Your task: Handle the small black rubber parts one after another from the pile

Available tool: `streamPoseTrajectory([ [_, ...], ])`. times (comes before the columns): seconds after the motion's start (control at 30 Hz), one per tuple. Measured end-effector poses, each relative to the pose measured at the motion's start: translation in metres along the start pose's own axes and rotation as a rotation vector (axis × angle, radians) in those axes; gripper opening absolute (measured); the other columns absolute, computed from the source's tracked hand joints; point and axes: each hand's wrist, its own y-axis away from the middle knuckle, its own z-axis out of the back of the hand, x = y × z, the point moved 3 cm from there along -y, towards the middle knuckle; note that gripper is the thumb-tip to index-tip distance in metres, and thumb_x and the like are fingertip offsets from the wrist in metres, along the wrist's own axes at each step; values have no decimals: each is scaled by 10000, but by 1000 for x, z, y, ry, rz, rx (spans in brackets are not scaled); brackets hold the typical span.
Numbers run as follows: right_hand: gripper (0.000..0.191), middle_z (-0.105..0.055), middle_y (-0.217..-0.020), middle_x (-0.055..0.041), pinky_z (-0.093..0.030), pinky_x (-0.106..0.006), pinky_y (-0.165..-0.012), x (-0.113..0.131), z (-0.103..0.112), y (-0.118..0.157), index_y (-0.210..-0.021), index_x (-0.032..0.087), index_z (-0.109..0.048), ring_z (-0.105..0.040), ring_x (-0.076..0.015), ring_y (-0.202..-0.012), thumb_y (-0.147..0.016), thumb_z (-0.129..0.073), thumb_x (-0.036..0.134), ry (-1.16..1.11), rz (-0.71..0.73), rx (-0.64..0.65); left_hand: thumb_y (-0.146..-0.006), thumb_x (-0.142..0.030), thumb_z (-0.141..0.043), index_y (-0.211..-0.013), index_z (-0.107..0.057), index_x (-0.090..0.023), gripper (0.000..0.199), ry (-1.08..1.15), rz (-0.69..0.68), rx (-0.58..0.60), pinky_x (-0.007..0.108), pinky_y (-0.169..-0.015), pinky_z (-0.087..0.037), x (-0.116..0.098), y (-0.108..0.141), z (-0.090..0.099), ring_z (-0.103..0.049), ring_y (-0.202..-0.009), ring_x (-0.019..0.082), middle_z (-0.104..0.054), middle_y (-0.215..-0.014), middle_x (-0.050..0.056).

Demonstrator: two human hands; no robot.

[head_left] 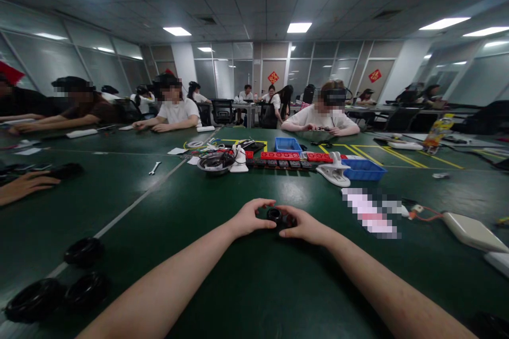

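A small black ring-shaped thing (274, 214) with an open centre is between my two hands, above the green table in front of me. My left hand (251, 218) curls round it from the left, its thumb along the near side and its fingers over the far side. From the right, my right hand (303, 225) closes on it, thumb and bent fingers round a dark part that my fingers mostly hide. Whether that dark part belongs to the same ring I cannot tell.
Several larger black rings (35, 299) lie at the near left. A wrench (155, 168) is farther back. Across the middle stand a red power strip (280, 155), blue bins (363, 169), a white clip stand (335, 170) and a bowl of cables (214, 163). A co-worker's hand (29, 186) rests at left.
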Motion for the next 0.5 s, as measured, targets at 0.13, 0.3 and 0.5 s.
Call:
streamPoseTrajectory([
  [0.13, 455, -564, -885, -32, -403, -274, -653, 2, -4, 0, -1057, 163, -511, -501, -148, -729, -642, -640, 296, 24, 12, 34, -614, -306, -673, -1092, -534, -205, 508, 9, 0, 34, 290, -757, -387, -1, 0, -5, -504, -958, 208, -546, -1100, 56],
  [0.3, 309, -569, -812, -15, -395, -260, -630, 2, -7, -1, -933, 156, -557, -507, -145, -706, -645, -620, 247, 26, 14, 10, -599, -296, -676, -1042, -554, -182, 473, 13, 49, 29, 270, -675, -396, 1, 0, -7, -531, -795, 166, -586, -989, 48],
  [0.5, 229, -544, -695, 11, -367, -232, -570, 2, -10, -3, -833, 144, -576, -483, -123, -630, -626, -619, 232, -39, -30, -25, -562, -276, -707, -992, -554, -162, 470, 52, 42, -12, 240, -636, -398, 4, -1, -11, -508, -712, 128, -584, -889, 32],
])
